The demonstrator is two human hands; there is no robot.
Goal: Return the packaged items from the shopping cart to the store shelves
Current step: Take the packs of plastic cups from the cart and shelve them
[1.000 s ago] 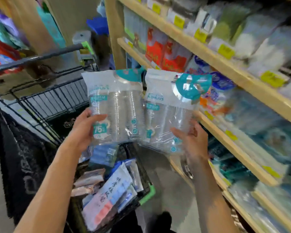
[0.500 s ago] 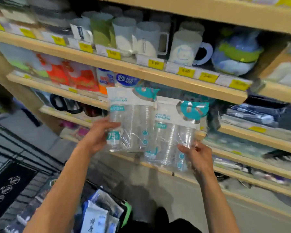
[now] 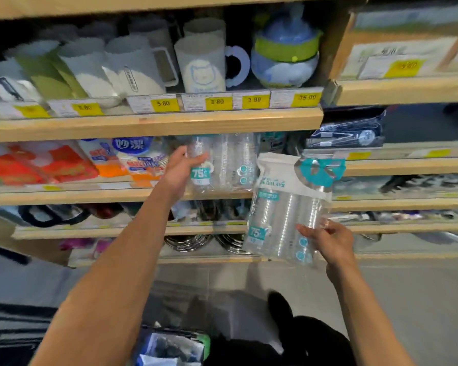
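Pale wooden store shelves fill the upper frame, edged with yellow price tags. Plastic mugs crowd the top tier at centre, stacked bowls to their right. Grey floor spreads across the lower right.

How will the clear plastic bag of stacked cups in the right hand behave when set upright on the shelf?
The clear plastic bag of stacked cups probably feels light, since the right hand holds it by the fingers. Its film looks slippery. Tall and narrow, it may tip.

left grip reaches forward and up, fingers curled; right grip lower, fingers pinching.
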